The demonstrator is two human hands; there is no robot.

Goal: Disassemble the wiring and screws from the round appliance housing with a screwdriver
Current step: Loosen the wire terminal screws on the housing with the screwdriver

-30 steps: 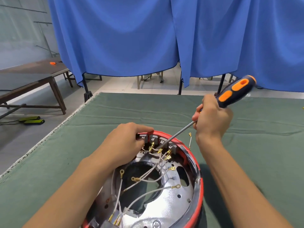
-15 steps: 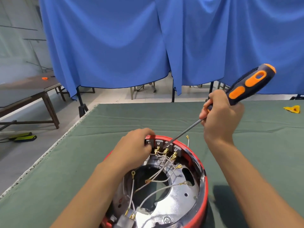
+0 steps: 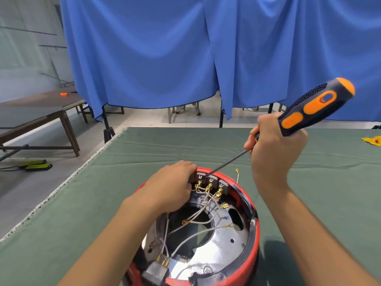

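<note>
The round red housing lies open side up on the green cloth, its shiny metal plate crossed by white wires with gold terminals. My left hand grips the housing's far rim beside the grey terminal block. My right hand is closed around the black and orange screwdriver. The screwdriver's shaft slants down to the left and its tip rests on the terminal block. A loose white wire sticks up just outside the rim.
The green-covered table ends at a frayed left edge. A yellow scrap lies at the far right. Blue curtains hang behind the table. A wooden bench stands on the floor at left.
The view has drifted, so the housing sits lower and more central. My right hand and the screwdriver handle have risen a little. The tip stays at the terminal block and my left hand keeps its grip.
</note>
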